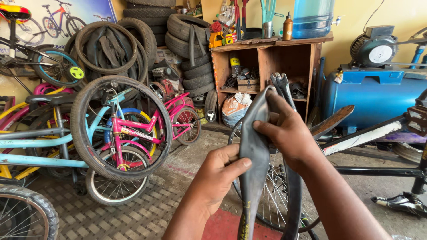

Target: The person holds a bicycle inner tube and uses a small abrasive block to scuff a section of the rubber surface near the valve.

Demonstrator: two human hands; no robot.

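Note:
A flat black rubber inner tube [254, 146] hangs in front of me, folded over at the top. My right hand [287, 129] pinches the fold near its top. Lower down, my left hand [218, 173] grips the tube's hanging length with the thumb pressed on it. Behind the tube stands an upturned bicycle's spoked wheel [271, 200] with its fork ends [281, 84] sticking up just behind my right hand.
A pink child's bicycle [133, 133] and light blue bicycles [40, 151] crowd the left. Stacked tyres [191, 49] and a wooden shelf [267, 58] line the back wall. A blue compressor tank [373, 95] stands at right, a black-and-white bicycle frame [378, 133] before it.

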